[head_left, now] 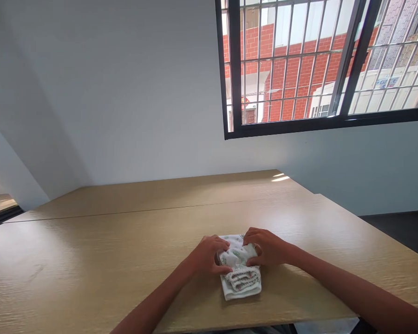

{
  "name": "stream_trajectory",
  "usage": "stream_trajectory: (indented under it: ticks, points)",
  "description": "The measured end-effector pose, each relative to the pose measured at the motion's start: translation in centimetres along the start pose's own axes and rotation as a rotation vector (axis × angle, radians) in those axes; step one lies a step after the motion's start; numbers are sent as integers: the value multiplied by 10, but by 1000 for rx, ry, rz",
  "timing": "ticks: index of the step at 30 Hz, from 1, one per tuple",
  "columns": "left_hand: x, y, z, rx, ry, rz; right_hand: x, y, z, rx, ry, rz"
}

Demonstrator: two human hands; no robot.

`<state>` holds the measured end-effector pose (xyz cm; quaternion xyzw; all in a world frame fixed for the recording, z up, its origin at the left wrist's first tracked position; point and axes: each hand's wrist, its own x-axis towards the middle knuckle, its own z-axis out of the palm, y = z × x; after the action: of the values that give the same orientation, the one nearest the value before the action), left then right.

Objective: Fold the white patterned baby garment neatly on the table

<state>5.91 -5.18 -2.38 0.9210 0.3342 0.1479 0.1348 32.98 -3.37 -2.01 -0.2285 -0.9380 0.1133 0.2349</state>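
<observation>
Head view: a patterned white cloth (237,255) is lying on a wooden table (125,260) near its front edge, between the person's two hands. As far as can be judged, most of the folding is already showing: the cloth is forming a compact, layered bundle, with a flat white bottom layer (242,293) sticking out at the near end and a gathered ribbed band (244,279) resting on top of it. What seems to be remaining is the upper part, which is puffing and wrinkling rather than lying flat.

The left hand (214,254) is curving around the bundle's left side, its fingers and thumb touching the cloth with a gap between them. The right hand (264,248) is arching over the right side in the same way, fingertips and thumb meeting the fabric. Whether either hand is pinching the cloth or only pressing it, I cannot tell.

The front edge is running just below the bundle, so room toward the body is looking tight. Tabletop is stretching widely to the left and, beyond a seam (125,212), back toward the wall (153,106); on the right, a slanting edge is bounding the surface, well apart from the cloth.
</observation>
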Motion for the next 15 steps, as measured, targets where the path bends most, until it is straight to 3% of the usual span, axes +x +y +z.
stream_trajectory:
  ticks: [8, 15]
  points:
    - [-1, 13, -11, -129, 47, -62, -1, 0, -4, 78, -9, -5]
    - [2, 15, -14, -530, 146, -131, 3, 10, -13, 405, 56, 132]
